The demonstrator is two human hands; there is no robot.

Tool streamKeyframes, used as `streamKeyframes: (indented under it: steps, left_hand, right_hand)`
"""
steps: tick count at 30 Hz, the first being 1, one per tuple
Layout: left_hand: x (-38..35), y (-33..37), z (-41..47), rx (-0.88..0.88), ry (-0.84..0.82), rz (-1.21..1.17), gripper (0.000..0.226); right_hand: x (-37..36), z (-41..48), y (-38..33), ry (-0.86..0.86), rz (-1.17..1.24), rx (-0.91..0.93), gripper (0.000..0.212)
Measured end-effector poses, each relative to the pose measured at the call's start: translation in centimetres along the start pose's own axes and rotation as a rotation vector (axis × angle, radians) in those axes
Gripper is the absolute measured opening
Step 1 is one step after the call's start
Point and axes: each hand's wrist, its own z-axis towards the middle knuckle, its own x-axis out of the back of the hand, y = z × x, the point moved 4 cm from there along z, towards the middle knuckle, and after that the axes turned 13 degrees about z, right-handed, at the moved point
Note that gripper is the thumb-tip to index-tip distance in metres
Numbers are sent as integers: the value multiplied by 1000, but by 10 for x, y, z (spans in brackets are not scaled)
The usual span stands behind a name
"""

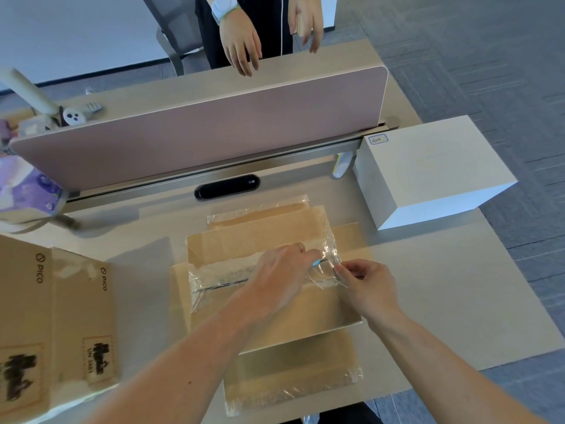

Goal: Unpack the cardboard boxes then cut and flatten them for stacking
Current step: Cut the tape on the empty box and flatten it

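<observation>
Far left, on the desk (pixel 443 295): one flattened PICO carton (pixel 55 316). "PICO" is printed on it twice. It has two dark-inked labels, and the nearer label (pixel 97 361) reads "UN 3481".

Centre, back: one pink divider (pixel 214 127) and one black oval device (pixel 227 186). Behind the divider stands another person, two hands hanging loose.

Centre, front: one flattened brown carton (pixel 275 234) lies flat on the desk, with clear film (pixel 214 283) across it.
- Left hand (pixel 281 280): on the carton, fingers curled round a blue-tipped tool (pixel 316 263); one ring.
- Right hand (pixel 368 287): just beside it, thumb and fingertips pinching the film's crumpled end.

Right: one closed white box (pixel 428 166) with one small sticker (pixel 378 139). It is handwritten, perhaps "Holo", not certain.
</observation>
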Motion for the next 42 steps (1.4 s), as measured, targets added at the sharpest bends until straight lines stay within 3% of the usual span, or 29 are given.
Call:
streamKeyframes:
  steps: [6, 11, 13, 17, 26, 34, 37, 40, 42]
  left_hand:
    - [-6, -42, -33, 67, -54, -34, 31]
    - [2, -77, -74, 68, -34, 36, 51]
    - [6, -96, -92, 133, -85, 21, 46]
    - [19, -120, -127, 83, -155, 210, 53]
    - [22, -145, -164, 100, -47, 303, 72]
    - [3, -158, -176, 246, -5, 170, 60]
    - [-3, -171, -193, 296, -15, 119, 58]
    - [0, -175, -208, 448, 64, -95, 32]
    - [0, -171, -212, 587, 129, -298, 21]
  right_hand:
    - [5, -1, 2, 25, 59, 1, 10]
    - [5, -1, 3, -5, 109, -22, 8]
    - [6, -2, 4, -2, 121, -35, 8]
    - [9, -3, 2, 5, 123, -36, 8]
    - [0, -12, -4, 1, 107, -16, 9]
    - [5, -23, -4, 8, 141, 11, 8]
    - [9, -21, -6, -12, 44, -3, 12]
    - [4, -24, -19, -77, -264, 19, 48]
    - [-9, -35, -35, -69, -526, 178, 60]
